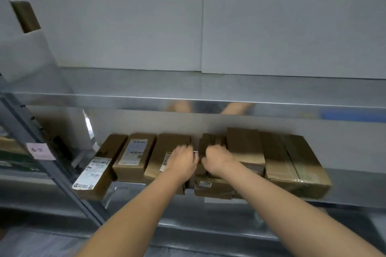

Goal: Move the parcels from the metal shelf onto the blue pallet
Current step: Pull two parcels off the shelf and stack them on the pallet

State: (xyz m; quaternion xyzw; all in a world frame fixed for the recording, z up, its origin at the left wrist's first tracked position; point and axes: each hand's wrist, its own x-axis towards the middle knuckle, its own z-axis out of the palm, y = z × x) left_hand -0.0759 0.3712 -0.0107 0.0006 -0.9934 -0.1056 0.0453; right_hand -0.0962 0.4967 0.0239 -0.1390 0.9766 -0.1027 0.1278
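Several brown cardboard parcels lie in a row on the metal shelf (pixel 355 185). My left hand (pixel 182 161) lies on top of a middle parcel (pixel 167 152), its fingers curled over that parcel's right edge. My right hand (pixel 217 159) grips the left edge of the neighbouring stack of parcels (pixel 213 186). Both hands meet at the narrow gap between these two. Further left lie two parcels with white labels (pixel 135 156) (pixel 94 175). At the right sit a tall parcel (pixel 245 148) and a large taped parcel (pixel 296 165). The blue pallet is out of view.
An upper metal shelf (pixel 188 98) overhangs the parcels, with white panels (pixel 208 16) standing on it. A grey upright post (pixel 52 169) with a pink note (pixel 39 150) slants at the left. A lower shelf edge (pixel 208 229) runs beneath my forearms.
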